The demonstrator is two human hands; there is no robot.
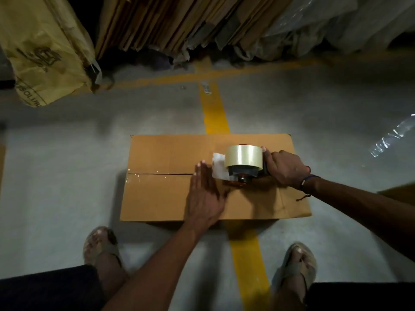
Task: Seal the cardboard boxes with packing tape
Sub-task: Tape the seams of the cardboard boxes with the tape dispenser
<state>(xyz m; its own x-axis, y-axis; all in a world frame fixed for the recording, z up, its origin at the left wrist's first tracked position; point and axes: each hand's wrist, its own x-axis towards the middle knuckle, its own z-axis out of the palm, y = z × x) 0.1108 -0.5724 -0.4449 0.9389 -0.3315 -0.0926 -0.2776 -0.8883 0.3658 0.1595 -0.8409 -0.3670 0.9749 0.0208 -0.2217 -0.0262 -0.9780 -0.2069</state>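
Two sandalled feet (102,245) stand low in the frame on the grey floor (67,176), just below the cardboard box (166,198) at centre. The left hand (205,194) lies flat, fingers straight, on the centre seam (160,174). The right hand (286,168) clenches the tape dispenser (243,163) right of centre. Judging from this, good sealing means keeping the flaps pressed level and running the dispenser straight along the seam under steady pressure.

Grey concrete floor (67,164) with yellow line (215,113), cardboard box (161,198), perhaps plastic film (390,140).
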